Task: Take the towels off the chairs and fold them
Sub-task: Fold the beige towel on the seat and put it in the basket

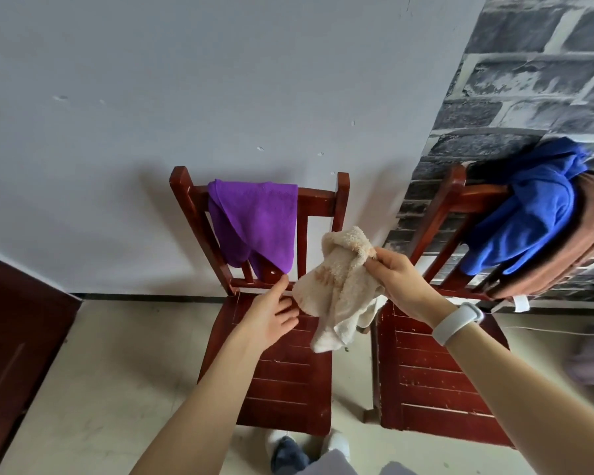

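Currently the crumpled cream terry towel [336, 286] is pinched by the right hand [396, 279]; its hanging corner should be caught by the spread left hand [271, 320] and pulled taut.

Both forearms are bare, with no sleeves in view; the right wrist wears a white band [457, 322], smooth and rounded, with a plain oval face and no markings that can be read; the left hand [271, 315] and right hand [396, 279] carry no rings or gloves; at the bottom edge show pale trousers [326, 464], white slippers [336, 442] and a dark blue sock [287, 452].
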The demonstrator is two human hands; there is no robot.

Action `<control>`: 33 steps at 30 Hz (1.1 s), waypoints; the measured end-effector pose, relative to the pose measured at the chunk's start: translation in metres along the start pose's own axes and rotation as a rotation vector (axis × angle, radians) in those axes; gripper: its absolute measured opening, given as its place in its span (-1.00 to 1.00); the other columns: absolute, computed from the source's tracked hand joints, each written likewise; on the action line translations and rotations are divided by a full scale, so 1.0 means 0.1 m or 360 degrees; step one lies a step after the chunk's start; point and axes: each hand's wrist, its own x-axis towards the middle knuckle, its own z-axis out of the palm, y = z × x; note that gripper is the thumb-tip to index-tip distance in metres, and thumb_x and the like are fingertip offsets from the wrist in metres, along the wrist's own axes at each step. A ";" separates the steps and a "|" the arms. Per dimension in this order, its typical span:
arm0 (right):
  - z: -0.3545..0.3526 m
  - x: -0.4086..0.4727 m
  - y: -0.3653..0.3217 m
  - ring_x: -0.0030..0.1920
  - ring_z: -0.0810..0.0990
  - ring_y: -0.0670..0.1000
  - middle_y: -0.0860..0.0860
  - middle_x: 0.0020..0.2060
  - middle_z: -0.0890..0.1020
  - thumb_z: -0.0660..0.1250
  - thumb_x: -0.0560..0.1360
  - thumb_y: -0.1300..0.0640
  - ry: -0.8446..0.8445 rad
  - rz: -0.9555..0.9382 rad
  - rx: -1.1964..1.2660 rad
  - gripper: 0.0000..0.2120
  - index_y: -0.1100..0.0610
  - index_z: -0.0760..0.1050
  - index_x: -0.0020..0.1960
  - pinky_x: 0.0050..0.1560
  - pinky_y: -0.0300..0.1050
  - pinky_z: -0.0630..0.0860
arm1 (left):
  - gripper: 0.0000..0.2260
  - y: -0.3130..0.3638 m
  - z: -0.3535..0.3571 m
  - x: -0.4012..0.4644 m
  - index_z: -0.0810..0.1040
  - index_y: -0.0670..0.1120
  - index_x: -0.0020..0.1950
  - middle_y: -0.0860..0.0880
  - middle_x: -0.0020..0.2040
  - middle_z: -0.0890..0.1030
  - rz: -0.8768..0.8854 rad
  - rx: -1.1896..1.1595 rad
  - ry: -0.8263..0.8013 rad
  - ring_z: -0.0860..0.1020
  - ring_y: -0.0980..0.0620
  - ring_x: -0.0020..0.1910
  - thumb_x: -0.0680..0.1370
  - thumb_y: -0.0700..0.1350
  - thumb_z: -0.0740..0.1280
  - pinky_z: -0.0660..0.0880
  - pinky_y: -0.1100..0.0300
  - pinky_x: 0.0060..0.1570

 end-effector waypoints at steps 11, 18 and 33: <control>-0.28 0.01 0.24 -0.10 0.50 0.36 0.39 -0.12 0.52 0.14 0.58 0.14 0.0181 -0.0030 -0.0198 -0.73 0.35 0.46 -0.04 0.05 0.27 0.48 | -0.89 0.05 0.22 0.02 0.52 -0.21 0.01 -0.14 -0.01 0.60 -0.0080 -0.0192 -0.0205 0.55 -0.03 0.04 0.54 -0.19 0.28 0.37 0.03 0.26; -0.34 0.00 0.36 -0.26 0.48 0.10 0.14 -0.30 0.49 0.14 0.58 0.14 0.0242 -0.0129 -0.0319 -0.75 0.28 0.44 -0.16 -0.20 -0.03 0.49 | -0.89 -0.24 0.35 0.13 0.50 -0.21 -0.10 -0.10 -0.21 0.51 -0.0210 -0.0248 -0.0028 0.47 0.06 -0.22 0.54 -0.35 0.21 0.41 0.12 0.08; -0.84 -0.05 1.25 -0.25 0.64 0.17 0.13 -0.25 0.65 0.01 0.60 0.07 0.0804 0.0282 -0.0577 -0.82 0.04 0.37 -0.06 -0.14 0.17 0.59 | -0.87 -0.18 -0.26 -0.17 0.39 -0.13 -0.01 -0.03 -0.20 0.44 0.0972 0.1608 0.0711 0.38 0.06 -0.31 0.59 -0.26 0.07 0.29 0.23 -0.37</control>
